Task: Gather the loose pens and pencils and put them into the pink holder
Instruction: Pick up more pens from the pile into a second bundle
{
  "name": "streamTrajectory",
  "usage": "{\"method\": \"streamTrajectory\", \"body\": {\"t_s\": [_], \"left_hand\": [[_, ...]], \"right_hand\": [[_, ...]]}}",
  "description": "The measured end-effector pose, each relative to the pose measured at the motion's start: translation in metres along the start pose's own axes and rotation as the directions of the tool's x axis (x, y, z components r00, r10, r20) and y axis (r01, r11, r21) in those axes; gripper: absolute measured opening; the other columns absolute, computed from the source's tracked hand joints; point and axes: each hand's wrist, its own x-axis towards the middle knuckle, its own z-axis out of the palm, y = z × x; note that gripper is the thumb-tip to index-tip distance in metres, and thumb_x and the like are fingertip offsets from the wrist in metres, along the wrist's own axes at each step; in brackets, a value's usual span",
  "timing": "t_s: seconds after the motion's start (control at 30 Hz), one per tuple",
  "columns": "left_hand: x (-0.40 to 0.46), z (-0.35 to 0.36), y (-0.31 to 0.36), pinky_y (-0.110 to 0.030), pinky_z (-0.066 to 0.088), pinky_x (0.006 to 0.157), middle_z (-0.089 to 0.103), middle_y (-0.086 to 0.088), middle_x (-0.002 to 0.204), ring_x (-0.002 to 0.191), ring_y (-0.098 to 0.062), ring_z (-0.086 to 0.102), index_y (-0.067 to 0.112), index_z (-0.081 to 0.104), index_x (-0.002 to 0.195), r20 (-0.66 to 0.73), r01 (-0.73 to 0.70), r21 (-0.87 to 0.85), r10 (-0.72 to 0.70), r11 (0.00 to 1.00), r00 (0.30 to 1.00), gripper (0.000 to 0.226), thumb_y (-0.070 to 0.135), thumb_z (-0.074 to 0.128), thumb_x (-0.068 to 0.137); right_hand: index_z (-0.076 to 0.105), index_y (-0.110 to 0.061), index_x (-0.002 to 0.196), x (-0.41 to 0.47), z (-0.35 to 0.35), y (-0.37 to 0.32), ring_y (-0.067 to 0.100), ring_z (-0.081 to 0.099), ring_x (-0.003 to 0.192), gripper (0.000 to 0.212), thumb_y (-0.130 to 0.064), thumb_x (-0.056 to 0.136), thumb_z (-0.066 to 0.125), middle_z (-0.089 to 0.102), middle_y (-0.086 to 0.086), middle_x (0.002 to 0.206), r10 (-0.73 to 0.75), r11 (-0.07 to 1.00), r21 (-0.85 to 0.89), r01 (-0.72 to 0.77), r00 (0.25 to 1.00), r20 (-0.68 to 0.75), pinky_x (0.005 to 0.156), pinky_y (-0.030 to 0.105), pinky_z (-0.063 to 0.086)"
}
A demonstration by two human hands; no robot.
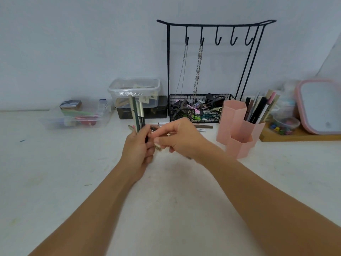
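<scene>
My left hand (139,149) grips an upright bunch of pens and pencils (137,113) above the white table. Close beside it on the right, my right hand (180,138) has its fingers pinched on a pale pen (158,147) that meets the bunch. Several loose pens (203,126) lie on the table behind my hands. The pink holder (238,126), made of hexagonal tubes, stands to the right, and its back right tube holds several pens and pencils (258,109).
A black wire rack (212,71) with hooks, chains and a basket of clips stands behind. Clear plastic boxes (77,115) sit at the back left, a stacked tub (134,93) in the middle. A pink-rimmed mirror (321,106) and wooden tray (299,136) are at the right.
</scene>
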Motion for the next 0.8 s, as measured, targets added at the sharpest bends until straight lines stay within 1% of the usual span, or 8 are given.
{"method": "streamTrajectory", "body": {"t_s": [0.1, 0.17, 0.27, 0.37, 0.47, 0.6, 0.67, 0.8], "left_hand": [[0.001, -0.001, 0.002, -0.021, 0.020, 0.034, 0.030, 0.006, 0.051, 0.040, -0.009, 0.021, 0.022, 0.041, 0.073, -0.100, -0.030, -0.038, 0.026, 0.999, 0.995, 0.037, 0.039, 0.054, 0.104], [0.000, -0.001, 0.002, -0.022, 0.020, 0.035, 0.032, 0.007, 0.051, 0.041, -0.010, 0.023, 0.022, 0.042, 0.071, -0.139, -0.037, -0.031, 0.033, 0.999, 0.990, 0.039, 0.039, 0.058, 0.102], [0.000, -0.001, 0.001, -0.022, 0.023, 0.037, 0.033, 0.006, 0.050, 0.044, -0.010, 0.026, 0.020, 0.046, 0.070, -0.167, -0.037, -0.037, 0.030, 0.999, 0.986, 0.036, 0.031, 0.065, 0.099], [-0.001, -0.001, 0.001, -0.020, 0.027, 0.037, 0.035, 0.004, 0.052, 0.045, -0.011, 0.029, 0.016, 0.053, 0.075, -0.167, -0.054, -0.021, 0.049, 0.998, 0.985, 0.030, 0.027, 0.066, 0.099], [-0.001, 0.000, 0.001, -0.020, 0.028, 0.037, 0.038, 0.003, 0.052, 0.044, -0.011, 0.032, 0.017, 0.052, 0.072, -0.184, -0.045, -0.005, 0.043, 0.999, 0.982, 0.032, 0.028, 0.066, 0.099], [-0.001, 0.000, 0.001, -0.021, 0.027, 0.038, 0.038, 0.004, 0.051, 0.045, -0.012, 0.031, 0.017, 0.051, 0.073, -0.184, -0.043, 0.027, 0.048, 0.999, 0.982, 0.033, 0.031, 0.065, 0.099], [-0.001, 0.000, 0.001, -0.021, 0.026, 0.039, 0.038, 0.006, 0.050, 0.045, -0.011, 0.030, 0.017, 0.050, 0.072, -0.182, -0.043, 0.036, 0.049, 0.998, 0.982, 0.034, 0.031, 0.064, 0.100], [0.000, 0.000, 0.000, -0.022, 0.025, 0.040, 0.036, 0.007, 0.049, 0.045, -0.011, 0.029, 0.018, 0.048, 0.071, -0.183, -0.036, 0.026, 0.041, 0.999, 0.982, 0.035, 0.032, 0.064, 0.099]], "right_hand": [[0.079, -0.016, 0.079, 0.008, -0.028, 0.002, 0.000, 0.061, 0.061, 0.004, -0.018, 0.081, 0.082, 0.070, -0.009, 0.070, 0.001, 0.886, -0.462, -0.038, 0.997, -0.078, 0.063, 0.019, 0.050], [0.079, -0.014, 0.079, 0.011, -0.043, 0.005, 0.009, 0.067, 0.071, 0.017, -0.030, 0.078, 0.085, 0.073, -0.003, 0.075, 0.114, 0.771, -0.625, -0.121, 0.992, -0.051, 0.067, 0.027, 0.056], [0.080, -0.007, 0.084, 0.011, -0.046, 0.007, 0.018, 0.065, 0.070, 0.035, -0.040, 0.072, 0.088, 0.076, 0.012, 0.085, 0.272, 0.709, -0.671, -0.219, 0.962, -0.026, 0.070, 0.039, 0.059], [0.079, -0.003, 0.090, 0.010, -0.039, 0.009, 0.024, 0.066, 0.072, 0.044, -0.040, 0.068, 0.090, 0.076, 0.017, 0.092, 0.289, 0.662, -0.713, -0.232, 0.956, -0.043, 0.079, 0.044, 0.060], [0.079, -0.005, 0.086, 0.011, -0.036, 0.011, 0.026, 0.073, 0.082, 0.035, -0.033, 0.069, 0.088, 0.077, 0.013, 0.088, 0.263, 0.638, -0.735, -0.230, 0.962, -0.073, 0.074, 0.040, 0.062], [0.076, -0.005, 0.084, 0.010, -0.033, 0.007, 0.021, 0.062, 0.066, 0.028, -0.028, 0.071, 0.084, 0.072, 0.010, 0.077, 0.258, 0.634, -0.740, -0.222, 0.964, -0.068, 0.069, 0.035, 0.060], [0.070, -0.006, 0.072, 0.008, -0.032, 0.005, 0.018, 0.053, 0.057, 0.021, -0.025, 0.072, 0.081, 0.059, 0.006, 0.063, 0.257, 0.618, -0.755, -0.216, 0.964, -0.065, 0.059, 0.032, 0.054], [0.049, -0.014, 0.059, 0.004, -0.027, 0.000, 0.014, 0.041, 0.048, 0.036, -0.025, 0.079, 0.077, 0.045, 0.000, 0.056, 0.208, 0.537, -0.830, -0.152, 0.977, -0.044, 0.048, 0.025, 0.040]]}}
